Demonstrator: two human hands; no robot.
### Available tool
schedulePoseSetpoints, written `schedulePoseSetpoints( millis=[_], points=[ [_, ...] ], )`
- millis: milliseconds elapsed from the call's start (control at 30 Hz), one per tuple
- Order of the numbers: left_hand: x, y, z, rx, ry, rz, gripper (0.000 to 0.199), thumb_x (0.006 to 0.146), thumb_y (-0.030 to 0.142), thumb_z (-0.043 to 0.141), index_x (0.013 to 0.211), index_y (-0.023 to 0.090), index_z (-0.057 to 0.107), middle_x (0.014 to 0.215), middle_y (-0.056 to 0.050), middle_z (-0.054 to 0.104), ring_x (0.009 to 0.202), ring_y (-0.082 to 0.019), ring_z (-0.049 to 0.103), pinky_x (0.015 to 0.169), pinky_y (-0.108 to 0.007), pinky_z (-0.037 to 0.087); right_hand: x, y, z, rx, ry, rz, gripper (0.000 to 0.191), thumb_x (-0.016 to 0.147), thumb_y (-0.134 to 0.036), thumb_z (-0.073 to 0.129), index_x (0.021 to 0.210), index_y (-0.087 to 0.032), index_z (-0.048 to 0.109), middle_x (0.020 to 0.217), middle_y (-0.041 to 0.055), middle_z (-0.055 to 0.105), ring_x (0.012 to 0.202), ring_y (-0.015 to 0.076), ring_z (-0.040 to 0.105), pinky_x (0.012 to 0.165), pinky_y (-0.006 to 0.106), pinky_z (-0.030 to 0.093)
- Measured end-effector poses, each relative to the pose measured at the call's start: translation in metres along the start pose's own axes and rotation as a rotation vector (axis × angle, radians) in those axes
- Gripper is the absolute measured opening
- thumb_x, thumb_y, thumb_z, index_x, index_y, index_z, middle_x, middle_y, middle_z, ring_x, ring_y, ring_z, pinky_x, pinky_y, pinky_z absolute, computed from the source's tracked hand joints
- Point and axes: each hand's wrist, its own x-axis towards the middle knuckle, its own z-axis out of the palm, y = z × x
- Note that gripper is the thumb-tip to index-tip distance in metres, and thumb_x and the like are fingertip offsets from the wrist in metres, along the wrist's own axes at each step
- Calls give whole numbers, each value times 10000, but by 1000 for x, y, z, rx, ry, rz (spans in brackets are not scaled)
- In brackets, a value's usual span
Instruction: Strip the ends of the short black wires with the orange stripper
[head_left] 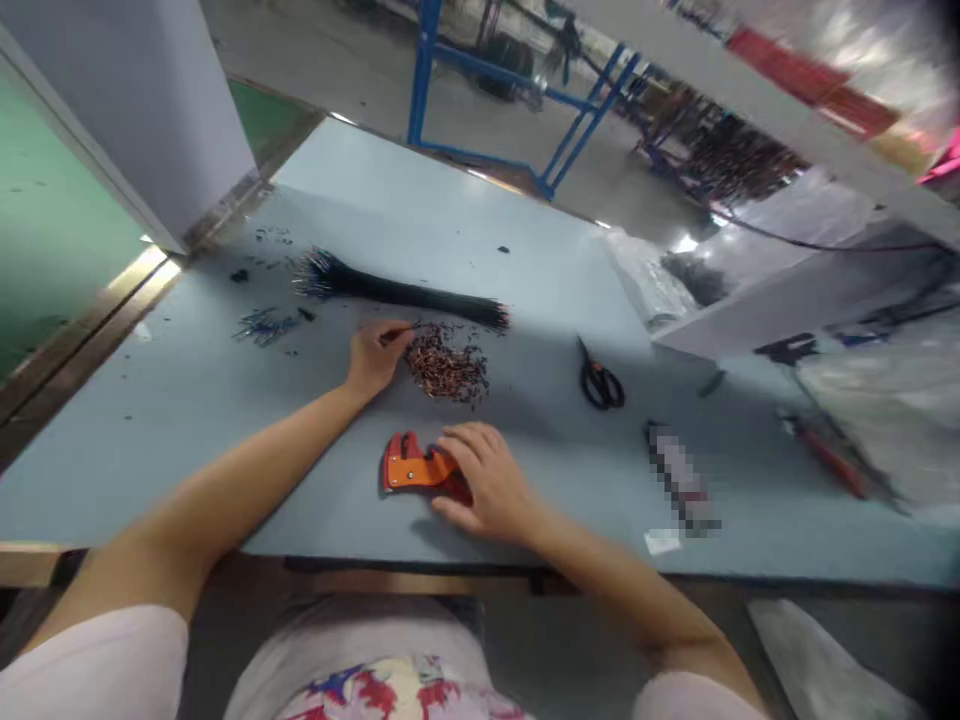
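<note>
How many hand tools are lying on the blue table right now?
2 clearly: the orange crimping tool under the right hand at the near edge, and black scissors further right. A red-handled item at far right may be a third; too blurred to tell.

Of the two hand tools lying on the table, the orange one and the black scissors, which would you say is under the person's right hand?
The orange tool: the right hand rests on its handle end. The black scissors lie untouched farther right.
</note>
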Motion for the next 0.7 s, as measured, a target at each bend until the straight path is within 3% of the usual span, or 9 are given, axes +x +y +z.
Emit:
schedulePoseSetpoints(
  millis=[167, 367, 467, 600, 700],
  points=[
    [0, 0, -1, -66, 14, -33, 194, 762, 310, 624, 815, 155, 727, 711, -22, 703, 660, -137, 610, 645, -233, 468, -28, -12, 29, -108, 55, 139, 606, 828, -398, 633, 1321, -87, 467, 1302, 198, 544, 1168, 334, 453, 1003, 532, 361],
    [-3, 5, -3, -120, 15, -54, 169, 774, 265, 600, 792, 145, 717, 625, 0, 668, 576, -116, 588, 605, -222, 466, -11, -6, 25, -54, 83, 192, 438, 836, -286, 613, 1232, -102, 568, 1142, 197, 630, 1020, 329, 542, 890, 524, 440],
    [-1, 3, -3, -133, 57, -69, 179, 744, 240, 639, 870, 138, 716, 705, -18, 702, 635, -129, 620, 649, -236, 493, 6, 4, 9, 244, 221, 280, 453, 820, -307, 640, 1230, -126, 572, 1177, 186, 621, 1065, 318, 556, 941, 510, 434],
    [-2, 4, -3, -141, 74, -61, 196, 723, 256, 679, 877, 139, 717, 790, -49, 724, 695, -145, 644, 681, -257, 515, 25, 16, -8, 985, 408, 514, 436, 731, -368, 742, 1113, -196, 619, 1077, 101, 670, 935, 257, 636, 857, 422, 503],
    [-11, 12, -2, -152, 27, -33, 166, 749, 286, 668, 836, 154, 721, 760, -38, 719, 666, -138, 636, 646, -249, 512, 28, 20, -6, 1482, 395, 555, 440, 710, -398, 758, 1069, -186, 620, 1010, 99, 688, 843, 229, 666, 734, 361, 544]
  ],
)
